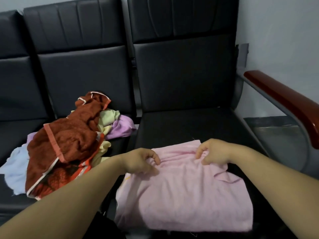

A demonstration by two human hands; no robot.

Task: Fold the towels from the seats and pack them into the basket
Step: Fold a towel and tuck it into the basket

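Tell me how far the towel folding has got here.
Done: nothing visible; no basket is in view. In hand: the left hand and right hand pinch the pink towel, spread on the end seat. Left: the crumpled towel heap on the next seat, plus packing.

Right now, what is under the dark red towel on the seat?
Edges of a yellow towel, a purple towel and a light blue towel stick out from under the dark red towel. Anything else beneath it is covered.
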